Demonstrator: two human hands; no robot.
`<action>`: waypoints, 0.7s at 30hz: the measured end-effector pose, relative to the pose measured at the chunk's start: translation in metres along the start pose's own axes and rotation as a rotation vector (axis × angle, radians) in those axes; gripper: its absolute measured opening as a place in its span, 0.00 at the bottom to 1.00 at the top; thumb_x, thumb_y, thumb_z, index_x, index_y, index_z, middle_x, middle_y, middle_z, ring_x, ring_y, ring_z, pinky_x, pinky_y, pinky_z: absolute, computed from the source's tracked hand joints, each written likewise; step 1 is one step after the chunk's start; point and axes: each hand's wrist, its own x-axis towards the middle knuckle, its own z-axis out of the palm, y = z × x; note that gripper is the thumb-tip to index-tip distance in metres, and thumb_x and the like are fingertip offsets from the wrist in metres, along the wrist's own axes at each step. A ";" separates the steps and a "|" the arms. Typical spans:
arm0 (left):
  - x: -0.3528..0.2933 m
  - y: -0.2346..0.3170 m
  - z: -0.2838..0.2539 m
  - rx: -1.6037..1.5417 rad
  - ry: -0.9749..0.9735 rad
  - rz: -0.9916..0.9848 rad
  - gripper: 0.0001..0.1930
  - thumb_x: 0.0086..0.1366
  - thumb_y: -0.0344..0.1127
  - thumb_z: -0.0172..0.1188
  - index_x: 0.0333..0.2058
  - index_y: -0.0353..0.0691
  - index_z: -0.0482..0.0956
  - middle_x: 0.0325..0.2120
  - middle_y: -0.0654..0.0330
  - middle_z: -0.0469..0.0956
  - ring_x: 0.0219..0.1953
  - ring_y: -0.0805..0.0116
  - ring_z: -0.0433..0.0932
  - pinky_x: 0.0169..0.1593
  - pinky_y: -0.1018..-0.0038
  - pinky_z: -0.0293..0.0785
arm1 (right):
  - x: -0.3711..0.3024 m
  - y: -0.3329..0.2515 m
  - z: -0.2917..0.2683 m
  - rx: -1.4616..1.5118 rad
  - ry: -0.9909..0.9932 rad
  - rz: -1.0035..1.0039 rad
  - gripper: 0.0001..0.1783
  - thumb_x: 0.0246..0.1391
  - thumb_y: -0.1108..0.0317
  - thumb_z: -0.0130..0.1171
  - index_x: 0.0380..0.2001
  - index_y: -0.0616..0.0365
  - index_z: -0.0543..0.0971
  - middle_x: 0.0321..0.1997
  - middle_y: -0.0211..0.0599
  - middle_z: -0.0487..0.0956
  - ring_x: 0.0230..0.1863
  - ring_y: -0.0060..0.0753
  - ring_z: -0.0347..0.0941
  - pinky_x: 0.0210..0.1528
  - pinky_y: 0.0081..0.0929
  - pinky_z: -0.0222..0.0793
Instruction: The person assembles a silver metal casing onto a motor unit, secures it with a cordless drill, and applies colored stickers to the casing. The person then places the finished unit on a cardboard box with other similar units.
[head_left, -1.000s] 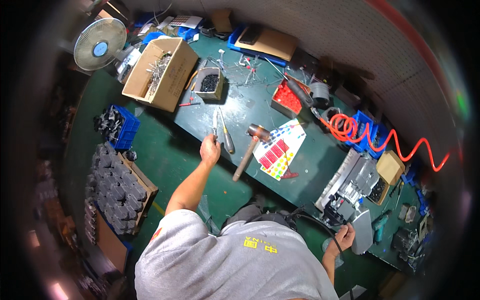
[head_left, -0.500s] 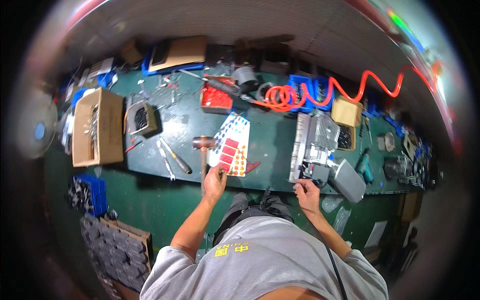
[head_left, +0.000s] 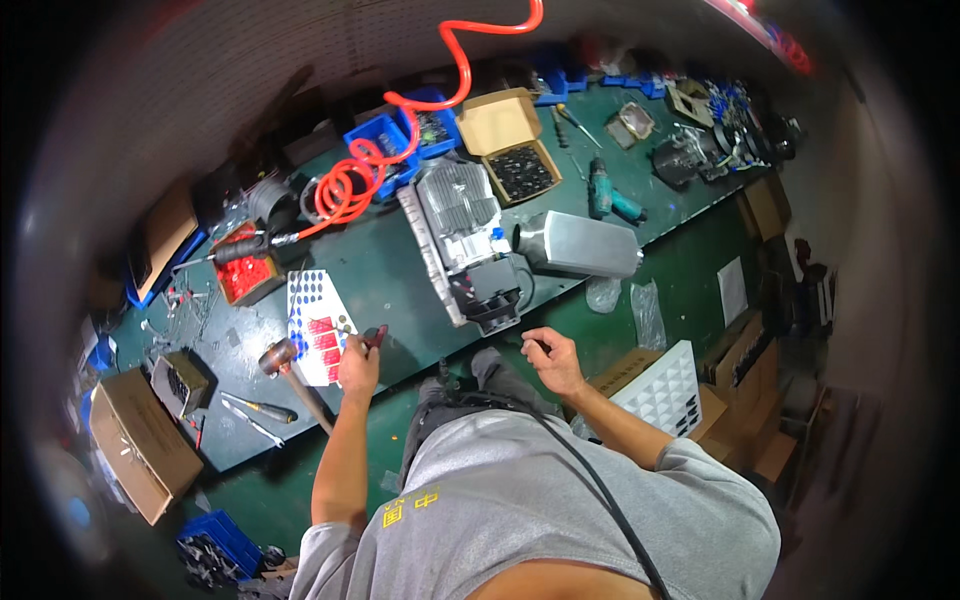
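From my remote seat I see the bench (head_left: pixel 392 262) carrying the grey machine (head_left: pixel 465 225) and, left of it, the sticker sheet (head_left: pixel 318 328). My right hand (head_left: pixel 552 360), loosely curled, is now off the machine; my left hand (head_left: pixel 358 366) has shifted from the sheet's lower left corner to its lower right, curled at the red tool (head_left: pixel 376 336); I cannot tell whether either grips anything

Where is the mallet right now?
In the head view, the mallet lies at left on the table, between the screwdriver and the stickers.
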 end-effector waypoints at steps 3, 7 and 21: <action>-0.005 0.005 0.007 -0.005 0.031 0.027 0.22 0.63 0.36 0.63 0.55 0.40 0.70 0.40 0.45 0.82 0.44 0.41 0.81 0.47 0.51 0.75 | 0.015 0.031 -0.026 0.072 0.068 0.003 0.08 0.61 0.73 0.60 0.42 0.65 0.82 0.31 0.32 0.82 0.31 0.17 0.75 0.34 0.19 0.73; -0.019 0.026 0.004 -0.017 0.036 -0.052 0.26 0.62 0.32 0.63 0.59 0.38 0.69 0.47 0.42 0.80 0.48 0.43 0.81 0.50 0.54 0.76 | 0.093 0.037 -0.093 -0.142 0.352 -0.251 0.09 0.57 0.73 0.62 0.39 0.67 0.82 0.32 0.42 0.83 0.33 0.29 0.80 0.38 0.28 0.76; -0.131 0.047 0.016 -0.046 0.117 -0.171 0.16 0.59 0.26 0.62 0.47 0.31 0.77 0.27 0.56 0.79 0.27 0.67 0.78 0.35 0.70 0.76 | 0.386 0.126 -0.286 -1.254 0.226 0.062 0.33 0.50 0.70 0.65 0.60 0.53 0.71 0.65 0.40 0.71 0.70 0.44 0.62 0.68 0.66 0.54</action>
